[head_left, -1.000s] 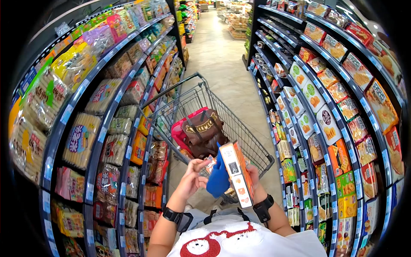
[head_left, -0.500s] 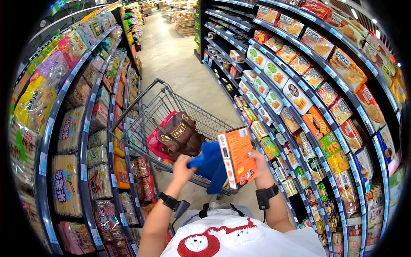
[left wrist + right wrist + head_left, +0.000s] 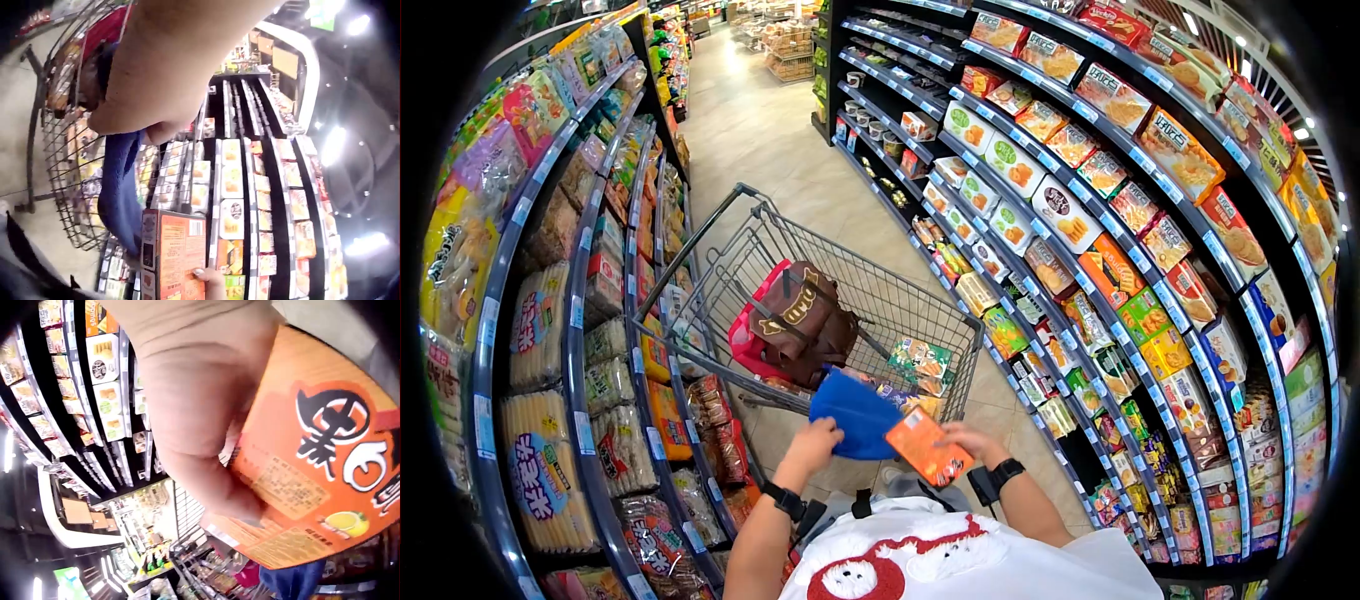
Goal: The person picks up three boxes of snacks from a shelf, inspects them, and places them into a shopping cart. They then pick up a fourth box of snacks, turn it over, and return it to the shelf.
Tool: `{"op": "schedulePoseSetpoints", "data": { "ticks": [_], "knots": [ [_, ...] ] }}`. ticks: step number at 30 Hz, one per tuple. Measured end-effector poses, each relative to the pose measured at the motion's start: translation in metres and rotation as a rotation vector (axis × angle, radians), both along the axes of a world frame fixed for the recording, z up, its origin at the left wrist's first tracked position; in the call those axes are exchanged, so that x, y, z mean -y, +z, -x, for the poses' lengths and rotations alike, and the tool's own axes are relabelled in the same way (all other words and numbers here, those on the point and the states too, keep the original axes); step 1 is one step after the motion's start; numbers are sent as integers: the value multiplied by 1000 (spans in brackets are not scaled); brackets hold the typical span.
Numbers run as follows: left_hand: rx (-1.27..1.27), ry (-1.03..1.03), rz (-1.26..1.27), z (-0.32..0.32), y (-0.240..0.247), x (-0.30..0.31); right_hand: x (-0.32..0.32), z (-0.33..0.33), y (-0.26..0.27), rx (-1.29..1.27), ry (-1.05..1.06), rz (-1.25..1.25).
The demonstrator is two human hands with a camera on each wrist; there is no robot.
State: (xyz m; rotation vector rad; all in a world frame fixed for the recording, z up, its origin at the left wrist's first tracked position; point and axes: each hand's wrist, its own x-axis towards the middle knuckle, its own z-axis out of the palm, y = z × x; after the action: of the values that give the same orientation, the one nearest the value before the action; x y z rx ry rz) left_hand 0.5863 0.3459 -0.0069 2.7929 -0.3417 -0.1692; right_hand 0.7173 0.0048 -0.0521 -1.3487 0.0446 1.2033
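My left hand (image 3: 813,445) grips the edge of a soft blue cloth bag (image 3: 855,415), which hangs spread between my two hands. In my right hand (image 3: 978,442) is an orange snack box (image 3: 930,445) with dark lettering, held by one end. In the head view its near corner overlaps the right side of the blue bag. The right wrist view shows my thumb and fingers around the edge of the box (image 3: 306,456). In the left wrist view the blue bag (image 3: 122,194) dangles below my left hand, close beside the box (image 3: 178,250).
A wire shopping cart (image 3: 900,325) stands just ahead. It carries a brown bag (image 3: 800,315) with gold lettering, something red-pink (image 3: 750,325), and a green snack pack (image 3: 922,362). Shelves of packaged snacks line both sides; the tiled aisle floor (image 3: 740,120) runs ahead.
The head view has turned to the right. My right hand has lowered and tilted the box, so its broad orange face shows. The blue bag has spread wider from my left hand.
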Motion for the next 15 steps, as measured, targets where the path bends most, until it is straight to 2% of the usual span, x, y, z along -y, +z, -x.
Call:
{"op": "schedulePoseSetpoints", "data": {
  "ticks": [2,3,6,9,11,12,13,14,15],
  "knots": [
    [-144,-52,-43,13,-9,2,-2,20,5,-80,103,67],
    [-194,-83,-36,17,-17,1,-8,28,24,-110,93,85],
    [-392,-147,47,18,-56,-5,-4,37,1,-74,171,151],
    [-503,-189,158,18,-85,-13,-4,48,-12,392,184,67],
    [-523,-190,189,18,-96,-16,-12,49,37,531,268,73],
    [-570,-138,287,17,-93,-16,-16,45,57,596,314,75],
    [-616,-83,382,13,-81,-16,-14,35,49,621,357,97],
    [-660,-27,474,9,-67,-16,-22,31,66,622,308,74],
    [-647,30,696,7,-47,-14,-36,30,99,627,260,47]
  ]
}}
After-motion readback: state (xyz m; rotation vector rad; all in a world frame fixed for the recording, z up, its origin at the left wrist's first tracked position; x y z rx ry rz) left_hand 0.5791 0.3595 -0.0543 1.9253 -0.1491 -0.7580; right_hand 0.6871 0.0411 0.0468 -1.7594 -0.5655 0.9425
